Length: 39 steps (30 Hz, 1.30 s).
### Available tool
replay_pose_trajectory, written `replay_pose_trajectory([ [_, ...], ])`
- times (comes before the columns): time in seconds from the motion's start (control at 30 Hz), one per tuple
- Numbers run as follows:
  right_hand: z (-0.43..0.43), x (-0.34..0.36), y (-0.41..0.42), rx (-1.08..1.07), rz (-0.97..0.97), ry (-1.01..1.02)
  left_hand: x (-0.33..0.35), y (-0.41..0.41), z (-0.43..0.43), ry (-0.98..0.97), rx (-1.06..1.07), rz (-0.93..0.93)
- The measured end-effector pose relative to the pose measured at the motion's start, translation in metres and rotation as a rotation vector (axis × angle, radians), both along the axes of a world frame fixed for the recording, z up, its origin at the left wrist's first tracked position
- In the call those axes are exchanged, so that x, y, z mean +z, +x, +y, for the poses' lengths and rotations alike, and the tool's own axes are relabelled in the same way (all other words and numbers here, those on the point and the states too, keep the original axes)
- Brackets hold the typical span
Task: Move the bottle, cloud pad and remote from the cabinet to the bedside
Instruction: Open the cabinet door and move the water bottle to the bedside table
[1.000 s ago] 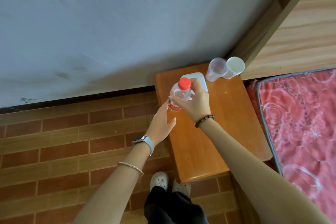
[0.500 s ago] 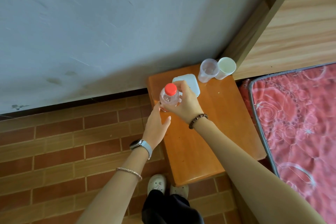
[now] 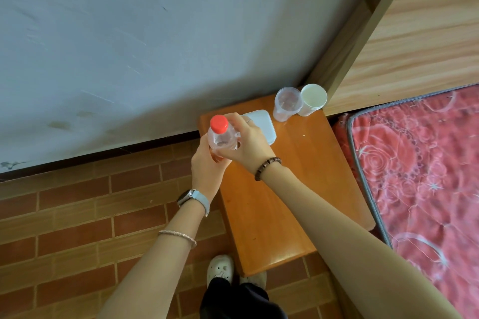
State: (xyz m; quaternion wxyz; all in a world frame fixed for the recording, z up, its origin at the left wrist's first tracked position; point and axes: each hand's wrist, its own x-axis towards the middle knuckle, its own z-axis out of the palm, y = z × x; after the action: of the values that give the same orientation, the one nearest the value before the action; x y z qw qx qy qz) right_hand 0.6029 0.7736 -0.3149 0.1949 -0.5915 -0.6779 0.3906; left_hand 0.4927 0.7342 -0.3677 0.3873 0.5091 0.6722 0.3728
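You are holding the bottle (image 3: 223, 137) in both hands over the far left corner of the counter (image 3: 272, 204), right by the grey wall (image 3: 129, 33). The grip of your right hand (image 3: 250, 144) is wrapped round the clear upper body just under the red cap (image 3: 219, 124), fingers curled over the far side. The grip of your left hand (image 3: 207, 167) cups the lower part from underneath, with the thumb lying across the near side and the fingers hidden behind the plastic. The bottle stands roughly upright with its cap towards you; your hands hide its base, so you cannot tell whether it touches the wood. Just behind your right hand a white pad (image 3: 263, 122) with rounded corners lies flat on the counter. At the far right corner a clear plastic cup (image 3: 286, 106) and a white paper cup (image 3: 312, 100) stand touching each other, close to the wooden headboard (image 3: 427, 33). The red patterned mattress (image 3: 420, 176) runs along the counter's right side. You wear a watch (image 3: 194, 201) on your left wrist and a beaded bracelet (image 3: 267, 167) on your right, and brick-patterned floor (image 3: 64, 215) lies to your left
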Motion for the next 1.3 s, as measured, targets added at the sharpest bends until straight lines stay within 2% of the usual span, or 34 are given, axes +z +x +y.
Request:
replay_pose_trajectory([
  [0.3, 0.028, -0.013, -0.007, -0.183, 0.056, 0.113, -0.007, -0.017, 0.053, -0.002, -0.130, 0.081],
  [0.6, 0.026, -0.018, -0.003, -0.119, 0.084, 0.159, -0.013, -0.025, 0.056, -0.011, -0.191, 0.060],
  [0.93, 0.022, -0.014, 0.005, -0.068, 0.039, 0.116, -0.005, -0.027, 0.057, -0.065, -0.236, 0.078],
  [1.13, 0.022, -0.005, 0.020, 0.021, -0.078, 0.029, 0.008, -0.024, 0.052, -0.123, -0.240, 0.135],
  [1.3, 0.002, 0.023, 0.035, -0.099, -0.050, -0.004, 0.042, -0.035, 0.027, -0.206, -0.279, 0.234],
])
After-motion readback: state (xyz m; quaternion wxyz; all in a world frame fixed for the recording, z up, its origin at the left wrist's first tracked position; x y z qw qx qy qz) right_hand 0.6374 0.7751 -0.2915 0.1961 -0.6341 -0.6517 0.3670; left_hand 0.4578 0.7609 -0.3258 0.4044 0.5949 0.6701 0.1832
